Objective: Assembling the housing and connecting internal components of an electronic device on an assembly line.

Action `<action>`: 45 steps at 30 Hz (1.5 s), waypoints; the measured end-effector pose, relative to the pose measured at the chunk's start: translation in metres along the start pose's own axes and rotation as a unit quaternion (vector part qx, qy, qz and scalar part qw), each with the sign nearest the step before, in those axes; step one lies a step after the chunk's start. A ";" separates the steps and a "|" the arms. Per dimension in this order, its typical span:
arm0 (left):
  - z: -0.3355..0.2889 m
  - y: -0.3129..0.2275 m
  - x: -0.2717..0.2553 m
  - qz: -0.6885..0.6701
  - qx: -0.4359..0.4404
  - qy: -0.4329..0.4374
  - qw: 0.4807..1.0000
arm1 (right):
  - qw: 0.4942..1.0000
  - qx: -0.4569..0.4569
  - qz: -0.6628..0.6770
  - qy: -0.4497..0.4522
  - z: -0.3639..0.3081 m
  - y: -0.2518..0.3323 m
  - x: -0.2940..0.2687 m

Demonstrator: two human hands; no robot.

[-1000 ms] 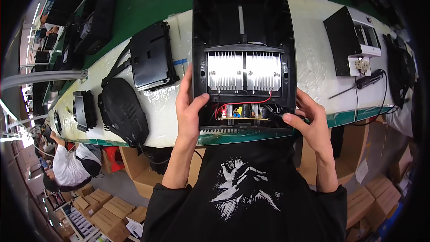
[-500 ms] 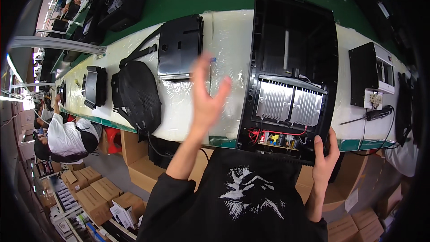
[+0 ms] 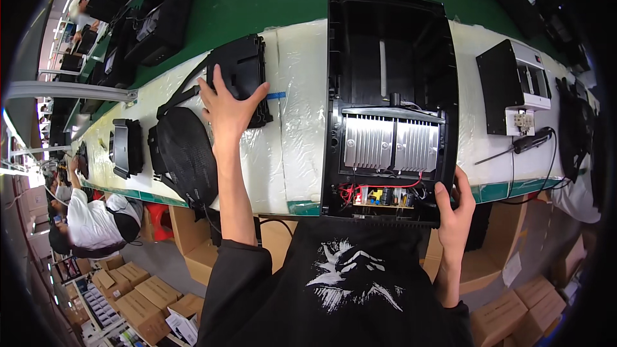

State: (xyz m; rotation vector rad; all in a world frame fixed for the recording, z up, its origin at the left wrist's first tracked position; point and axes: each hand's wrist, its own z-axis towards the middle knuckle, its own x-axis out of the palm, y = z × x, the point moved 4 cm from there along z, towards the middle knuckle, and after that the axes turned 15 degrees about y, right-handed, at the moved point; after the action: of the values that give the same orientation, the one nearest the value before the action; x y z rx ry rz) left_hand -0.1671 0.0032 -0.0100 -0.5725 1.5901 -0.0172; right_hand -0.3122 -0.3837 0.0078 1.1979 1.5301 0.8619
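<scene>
A long black plastic housing (image 3: pixel 384 51) lies in front of me, its inside facing up. Two silver finned heat sinks (image 3: pixel 368 144) sit in it, with a circuit board (image 3: pixel 384 197) and red wires at its near end. My right hand (image 3: pixel 455 209) grips the housing's near right corner, thumb on the rim and fingers along the side. To the left, my left hand (image 3: pixel 229 106) is spread over a stack of flat black plastic panels (image 3: pixel 247 71). Its fingers are apart over the top panel; whether they touch it I cannot tell.
Left of the panels are a black mesh bag (image 3: pixel 186 154) with a strap and a black plastic part (image 3: pixel 127 148). Right of the housing stand a black-and-white device (image 3: pixel 508 87) and a screwdriver (image 3: pixel 532 141) with a cord. Cardboard boxes (image 3: pixel 144 311) are on the floor behind; a co-worker (image 3: pixel 96 225) sits at left.
My left hand has moved left from beside the panels to over them, fingers spread. The view has shifted; my right hand stays at the housing's corner.
</scene>
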 end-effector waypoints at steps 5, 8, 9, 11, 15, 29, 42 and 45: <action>0.001 0.001 -0.007 0.009 -0.025 0.008 1.000 | 0.995 -0.060 -0.084 0.009 0.004 0.012 -0.007; -0.007 -0.007 -0.028 -0.012 0.037 -0.044 0.998 | 0.976 -0.150 -0.157 -0.023 0.009 0.033 -0.015; -0.013 -0.017 -0.036 -0.030 0.084 -0.076 0.993 | 0.971 -0.178 -0.155 -0.038 0.012 0.039 -0.017; -0.034 -0.048 -0.056 -0.117 0.214 -0.074 0.967 | 0.973 -0.202 -0.109 -0.024 0.019 0.049 -0.017; -0.093 -0.133 -0.071 -0.070 0.515 0.013 0.855 | 0.950 -0.223 0.170 0.140 0.040 0.076 -0.014; -0.046 -0.131 -0.035 -0.454 0.420 0.163 0.768 | 0.946 -0.313 0.056 0.063 0.084 0.094 -0.030; -0.030 -0.108 0.003 -0.475 0.354 0.169 0.788 | 0.947 -0.302 0.030 0.104 0.104 0.075 -0.006; -0.032 -0.108 0.003 -0.469 0.347 0.152 0.798 | 0.950 -0.296 0.039 0.093 0.106 0.072 -0.007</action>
State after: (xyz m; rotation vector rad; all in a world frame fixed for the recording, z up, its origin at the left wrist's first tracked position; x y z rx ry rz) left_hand -0.1596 -0.1020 0.0289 -0.7262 1.3044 -1.4466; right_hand -0.1902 -0.3747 0.0465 0.7513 1.2350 1.3996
